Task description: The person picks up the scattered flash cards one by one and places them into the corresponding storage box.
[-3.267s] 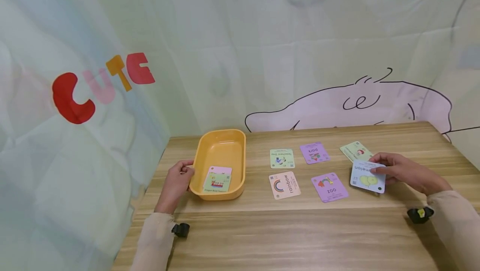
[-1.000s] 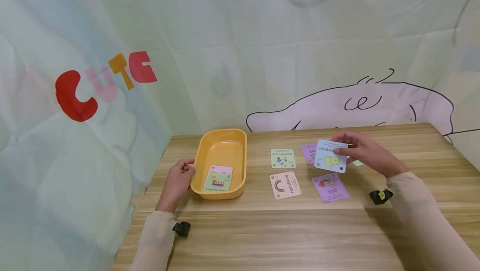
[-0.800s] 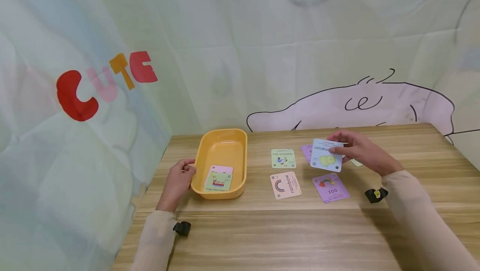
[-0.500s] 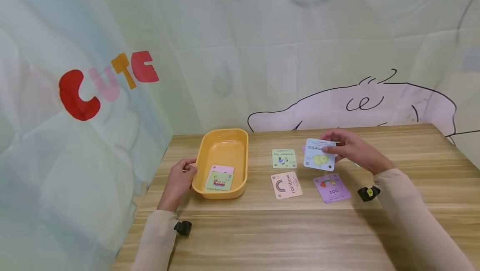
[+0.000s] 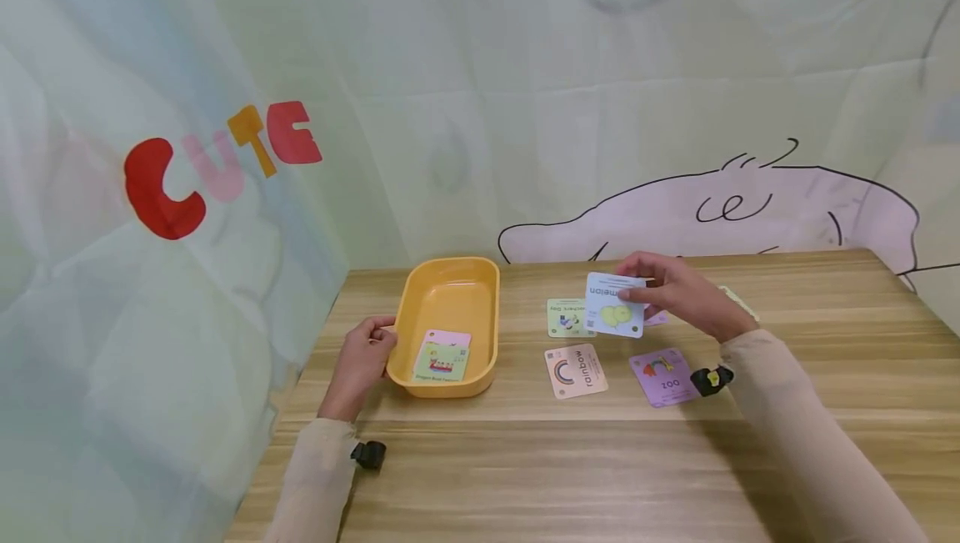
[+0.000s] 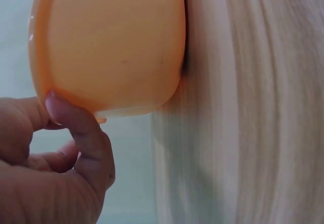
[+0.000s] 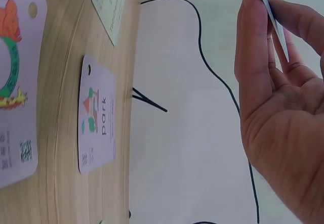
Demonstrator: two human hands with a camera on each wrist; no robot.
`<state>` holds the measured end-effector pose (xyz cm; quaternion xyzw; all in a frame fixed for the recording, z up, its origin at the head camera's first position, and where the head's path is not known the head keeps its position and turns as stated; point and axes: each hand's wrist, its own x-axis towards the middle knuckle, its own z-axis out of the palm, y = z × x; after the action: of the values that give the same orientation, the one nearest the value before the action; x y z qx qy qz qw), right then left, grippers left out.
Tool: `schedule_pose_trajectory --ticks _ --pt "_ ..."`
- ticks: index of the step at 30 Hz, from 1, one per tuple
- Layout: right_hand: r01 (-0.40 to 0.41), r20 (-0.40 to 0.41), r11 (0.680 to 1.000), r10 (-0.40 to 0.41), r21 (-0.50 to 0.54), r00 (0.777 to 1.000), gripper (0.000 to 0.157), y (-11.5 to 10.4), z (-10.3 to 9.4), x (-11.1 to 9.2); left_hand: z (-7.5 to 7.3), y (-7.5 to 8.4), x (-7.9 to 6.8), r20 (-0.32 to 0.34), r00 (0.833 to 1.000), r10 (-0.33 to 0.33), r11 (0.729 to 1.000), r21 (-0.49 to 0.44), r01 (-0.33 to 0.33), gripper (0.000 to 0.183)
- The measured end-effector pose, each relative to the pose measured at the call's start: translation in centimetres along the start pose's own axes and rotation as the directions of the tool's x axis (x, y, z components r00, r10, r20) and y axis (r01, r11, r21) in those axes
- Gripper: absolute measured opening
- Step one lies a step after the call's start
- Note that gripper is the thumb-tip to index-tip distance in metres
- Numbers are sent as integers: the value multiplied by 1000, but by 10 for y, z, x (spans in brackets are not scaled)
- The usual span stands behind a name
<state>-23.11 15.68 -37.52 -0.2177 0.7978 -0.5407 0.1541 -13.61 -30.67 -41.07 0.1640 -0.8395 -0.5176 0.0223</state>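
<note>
My left hand [image 5: 362,364] pinches the near-left rim of a yellow-orange plastic tray [image 5: 450,297]; in the left wrist view the thumb presses the outside of its wall [image 6: 111,42]. Inside the tray lie a pink card [image 5: 457,337] and, partly over it, a green dragon boat card [image 5: 442,364]. Between thumb and fingers, my right hand [image 5: 678,297] grips a pale blue melon flash card [image 5: 611,316], raised above the table. The melon card overlaps the Teachers' Day card [image 5: 564,319] in the head view, and mostly hides the purple park card [image 7: 98,118], which the right wrist view shows flat.
A rainbow card [image 5: 576,372] and a purple zoo card [image 5: 660,378] lie nearer on the wooden table [image 5: 525,476]. A green card [image 5: 738,303] shows partly behind the right forearm. A printed cloth backdrop [image 5: 420,109] rises behind the table's far edge.
My right hand has carried the melon card leftward from the table's right side, past the park card to beside the Teachers' Day card. The left hand keeps its hold on the tray.
</note>
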Motion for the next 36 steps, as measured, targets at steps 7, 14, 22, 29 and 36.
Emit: schedule_pose_trajectory --ticks 7,14,22,29,36 --pt "21 13 1000 -21 -11 1000 33 -5 9 8 0 0 0 -4 1000 5 1000 -6 -5 38" --pt "34 35 999 -35 31 999 31 -9 16 16 0 1 0 -4 1000 10 1000 -3 -10 38" --pt "49 64 997 -53 63 997 33 -13 26 26 0 0 0 -6 1000 6 1000 0 -6 39" --pt "57 86 994 -65 93 994 29 -19 38 33 1 -2 0 -1 1000 6 1000 -7 -6 39" --pt "55 93 993 -65 106 994 32 -23 52 42 0 -1 0 -6 1000 3 1000 -7 -3 38"
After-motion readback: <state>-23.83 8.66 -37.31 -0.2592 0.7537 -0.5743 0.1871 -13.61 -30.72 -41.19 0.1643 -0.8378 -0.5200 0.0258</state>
